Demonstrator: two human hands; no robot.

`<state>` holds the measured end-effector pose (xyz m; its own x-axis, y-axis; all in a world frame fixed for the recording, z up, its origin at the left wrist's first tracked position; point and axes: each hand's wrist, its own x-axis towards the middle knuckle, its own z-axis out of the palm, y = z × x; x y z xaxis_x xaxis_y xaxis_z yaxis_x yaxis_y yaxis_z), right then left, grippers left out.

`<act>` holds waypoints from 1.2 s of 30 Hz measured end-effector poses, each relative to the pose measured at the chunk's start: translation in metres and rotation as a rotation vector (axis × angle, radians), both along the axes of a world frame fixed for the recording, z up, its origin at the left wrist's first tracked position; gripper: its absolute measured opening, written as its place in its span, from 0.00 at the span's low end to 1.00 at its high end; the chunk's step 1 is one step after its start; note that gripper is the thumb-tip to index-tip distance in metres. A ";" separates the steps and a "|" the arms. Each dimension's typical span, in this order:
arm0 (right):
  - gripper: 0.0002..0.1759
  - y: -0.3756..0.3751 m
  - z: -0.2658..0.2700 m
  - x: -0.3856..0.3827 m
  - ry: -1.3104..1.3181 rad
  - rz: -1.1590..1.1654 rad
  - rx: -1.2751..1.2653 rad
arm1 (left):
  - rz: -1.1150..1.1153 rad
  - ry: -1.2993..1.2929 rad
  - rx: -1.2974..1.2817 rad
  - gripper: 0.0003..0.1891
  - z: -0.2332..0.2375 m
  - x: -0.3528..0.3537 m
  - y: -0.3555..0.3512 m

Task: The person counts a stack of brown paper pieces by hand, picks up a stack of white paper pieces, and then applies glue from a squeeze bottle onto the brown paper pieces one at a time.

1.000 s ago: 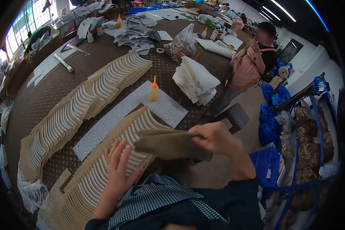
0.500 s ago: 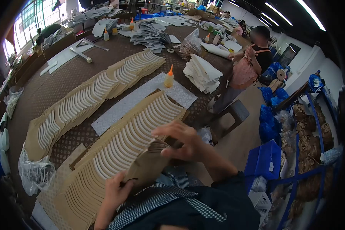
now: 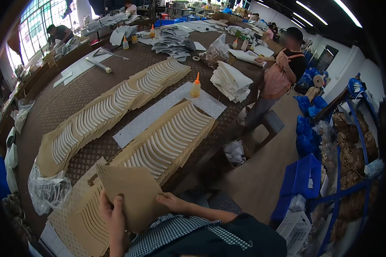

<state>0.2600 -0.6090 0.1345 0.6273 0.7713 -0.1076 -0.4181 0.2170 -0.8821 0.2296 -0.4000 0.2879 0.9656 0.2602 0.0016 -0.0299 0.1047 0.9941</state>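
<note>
Taking clock directions from the brown card sheaf [image 3: 135,186], you have it clamped between both hands, held over the near fanned row [image 3: 169,139] of curved card pieces: your left hand [image 3: 113,210] grips the lower-left side with its thumb on the face, and your right hand [image 3: 172,203] pinches the right edge. The layers step apart at the upper-left corner, so a loosened grip could let single pieces slip out; dipping the sheaf could knock the white strips [image 3: 158,150] at 1 o'clock or the plain curved edges at 7 o'clock out of their spacing. Whether the sheaf touches the row, you cannot tell. Near 9 o'clock, a clear plastic bag [image 3: 39,198] appears to hold pale strips. Out at 2 o'clock, a bin [image 3: 246,152] holds crumpled clear plastic [image 3: 234,150]. At 12 o'clock lies the far fanned row [image 3: 109,103], and at 1 o'clock an orange-tipped glue bottle [image 3: 195,89] stands upright with pale yellow liquid inside; a sweeping forearm could tip it. Toward 3 o'clock sits a blue crate [image 3: 306,170], contents unclear, with a white slotted basket [image 3: 296,233] nearer 4; beyond the crate, a blue-framed rack [image 3: 339,180] carries brown bundles [image 3: 349,156].
</note>
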 end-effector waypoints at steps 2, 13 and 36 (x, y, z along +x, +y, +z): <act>0.34 -0.001 0.009 0.016 -0.024 0.036 0.000 | -0.030 0.015 0.023 0.24 0.000 0.005 -0.004; 0.26 -0.001 0.074 0.048 -0.145 -0.140 -0.164 | 0.007 0.201 -0.070 0.29 -0.034 0.017 -0.008; 0.13 0.245 0.085 -0.133 -0.943 0.039 -0.230 | 0.328 0.185 -0.771 0.33 -0.124 -0.214 0.193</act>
<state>0.1267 -0.3643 0.2198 0.5074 0.8163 0.2761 0.4795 -0.0013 -0.8775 0.0155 -0.2066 0.1641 0.8084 0.3902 -0.4407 -0.0214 0.7678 0.6404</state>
